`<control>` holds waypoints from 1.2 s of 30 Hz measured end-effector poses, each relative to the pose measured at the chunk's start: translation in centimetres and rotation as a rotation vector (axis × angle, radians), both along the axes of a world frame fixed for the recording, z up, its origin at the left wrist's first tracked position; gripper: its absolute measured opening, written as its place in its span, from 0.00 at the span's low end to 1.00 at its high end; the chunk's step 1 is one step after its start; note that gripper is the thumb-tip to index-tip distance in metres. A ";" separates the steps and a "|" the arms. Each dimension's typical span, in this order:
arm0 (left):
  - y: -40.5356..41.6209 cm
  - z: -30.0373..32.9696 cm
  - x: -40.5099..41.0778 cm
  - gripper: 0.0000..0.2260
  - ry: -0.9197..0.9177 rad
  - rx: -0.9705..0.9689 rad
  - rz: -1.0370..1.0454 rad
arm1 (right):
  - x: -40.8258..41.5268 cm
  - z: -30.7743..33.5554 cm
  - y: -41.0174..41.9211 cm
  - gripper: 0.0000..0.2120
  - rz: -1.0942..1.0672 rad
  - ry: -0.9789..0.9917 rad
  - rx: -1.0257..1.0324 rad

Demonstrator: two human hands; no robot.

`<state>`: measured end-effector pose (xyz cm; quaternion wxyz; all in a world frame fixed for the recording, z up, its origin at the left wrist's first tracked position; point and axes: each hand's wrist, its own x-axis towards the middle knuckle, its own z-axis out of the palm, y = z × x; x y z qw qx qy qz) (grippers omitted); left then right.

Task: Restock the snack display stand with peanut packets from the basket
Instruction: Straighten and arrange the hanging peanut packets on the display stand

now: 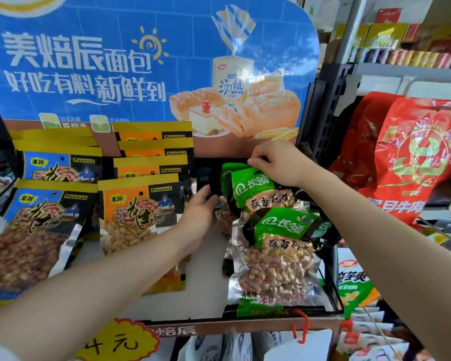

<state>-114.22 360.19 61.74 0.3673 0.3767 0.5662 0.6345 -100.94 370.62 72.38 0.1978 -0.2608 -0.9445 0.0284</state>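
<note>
My right hand is up at centre-right of the frame, fingers pinching the green header of the rear green peanut packet, standing it up at the back of the display stand. My left hand is just left of it, fingers curled against the packet's dark side edge, steadying it. A second green packet leans in front, lower centre-right. Orange packets and blue packets fill the rows to the left. No basket in view.

These bags look vacuum-tight and lumpy, fairly stiff in the body, moderately heavy, with slick film that could slide. The flat header strip is the safest grip, I'd say; squeezing the belly risks nothing much, but the bag may topple forward.
</note>
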 end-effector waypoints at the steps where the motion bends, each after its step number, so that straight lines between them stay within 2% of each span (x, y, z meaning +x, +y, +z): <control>1: 0.6 0.0 0.0 0.11 0.004 -0.024 -0.007 | 0.0 -0.2 0.2 0.12 -0.007 0.012 0.003; 6: 2.8 -0.7 -0.4 0.12 -0.025 -0.084 -0.051 | -0.5 -0.9 0.8 0.13 -0.048 0.132 -0.061; 9: 1.4 -0.9 -0.8 0.14 -0.007 -0.117 -0.061 | -1.0 -1.0 1.1 0.13 -0.094 -0.026 -0.122; 12: -0.3 -1.1 -1.1 0.26 -0.001 -0.168 -0.045 | -1.1 0.1 0.7 0.16 -0.150 -0.143 -0.124; 14: -2.7 -0.8 -0.5 0.32 0.143 -0.230 -0.135 | 0.3 2.2 -0.5 0.19 -0.114 -0.104 -0.150; 16: -5.3 -0.7 1.1 0.48 0.353 -0.366 -0.338 | 2.9 4.1 -2.7 0.20 -0.038 -0.035 -0.236; 18: -7.3 -0.7 2.6 0.55 0.533 -0.448 -0.390 | 5.4 3.8 -4.9 0.21 0.053 -0.113 -0.202; 21: -6.8 -1.3 3.5 0.54 0.684 -0.409 -0.408 | 6.4 0.9 -6.2 0.18 0.087 -0.228 -0.040; 24: -6.2 -1.6 3.7 0.54 0.745 -0.412 -0.415 | 5.8 -1.2 -5.9 0.11 0.070 -0.200 -0.017; 27: -6.5 -1.7 3.9 0.52 0.831 -0.332 -0.376 | 4.9 -1.6 -6.1 0.11 0.009 -0.180 0.038; 31: -8.5 -0.2 2.5 0.50 0.858 -0.404 -0.329 | 3.2 0.1 -8.3 0.11 0.014 -0.090 0.083; 33: -11.0 1.3 0.5 0.41 0.890 -0.299 -0.223 | 1.4 0.5 -10.3 0.11 0.068 0.027 0.089; 35: -13.6 2.5 -2.5 0.31 0.851 -0.181 -0.019 | -1.2 -0.2 -12.3 0.11 0.116 0.160 0.039; 36: -14.4 2.6 -4.7 0.30 0.833 -0.165 0.092 | -2.8 -0.9 -13.0 0.12 0.104 0.193 0.011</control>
